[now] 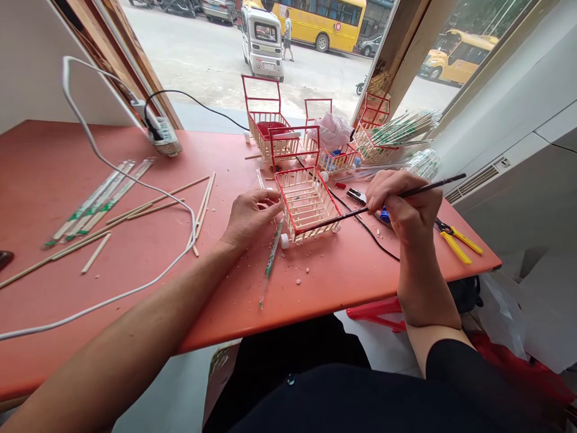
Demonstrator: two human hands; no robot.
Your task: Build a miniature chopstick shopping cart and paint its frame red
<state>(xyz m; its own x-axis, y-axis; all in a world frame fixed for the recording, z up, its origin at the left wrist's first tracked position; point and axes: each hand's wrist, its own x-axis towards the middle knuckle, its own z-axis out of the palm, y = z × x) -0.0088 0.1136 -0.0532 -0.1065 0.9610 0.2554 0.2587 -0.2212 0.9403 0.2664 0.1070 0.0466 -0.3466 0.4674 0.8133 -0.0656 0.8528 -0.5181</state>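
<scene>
A small shopping cart [309, 201] built of pale wooden sticks stands on the table, its top rim and handle frame painted red. My left hand [253, 211] is at the cart's left side, thumb and fingers closed on its edge; the exact contact is partly hidden. In my right hand [403, 203] a thin dark paintbrush [435, 184] is pinched like a pen. The brush slants down to the left, and its tip meets the red rim at the cart's near corner. White wheels [284, 241] show beneath the basket.
Behind stand other stick carts [265, 129], one loaded with wrapped chopsticks [401, 129]. Yellow-handled pliers [460, 243] lie right. Loose sticks [139, 210], wrapped chopsticks [101, 201] and a white cable [135, 294] spread left. A power strip [164, 139] sits near the window.
</scene>
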